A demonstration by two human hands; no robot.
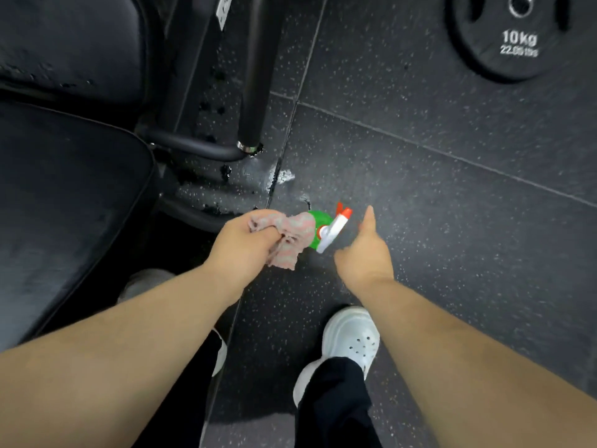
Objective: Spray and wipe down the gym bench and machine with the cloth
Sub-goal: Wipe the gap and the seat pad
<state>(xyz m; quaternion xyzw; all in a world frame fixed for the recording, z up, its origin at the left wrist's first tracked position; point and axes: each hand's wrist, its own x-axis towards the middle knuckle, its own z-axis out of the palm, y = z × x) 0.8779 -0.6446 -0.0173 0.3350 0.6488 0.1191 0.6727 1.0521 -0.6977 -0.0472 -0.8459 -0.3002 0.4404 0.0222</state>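
Observation:
My left hand [247, 242] grips a crumpled pink-grey cloth [295, 240] low over the floor. Just right of the cloth stands a green spray bottle [319, 221] with a white and red trigger head [336, 229]. My right hand [363, 250] hovers beside the trigger head with thumb raised and fingers loosely curled, holding nothing. The black padded bench seat [64, 202] fills the left side, with its back pad [71, 43] above. Black machine frame tubes [255, 76] rise beside the bench.
The floor is dark speckled rubber tile [436, 205] with wet patches near the frame foot [274, 179]. A black 10 kg weight plate [517, 37] lies at the upper right. My white shoes [352, 337] and black trousers are at the bottom.

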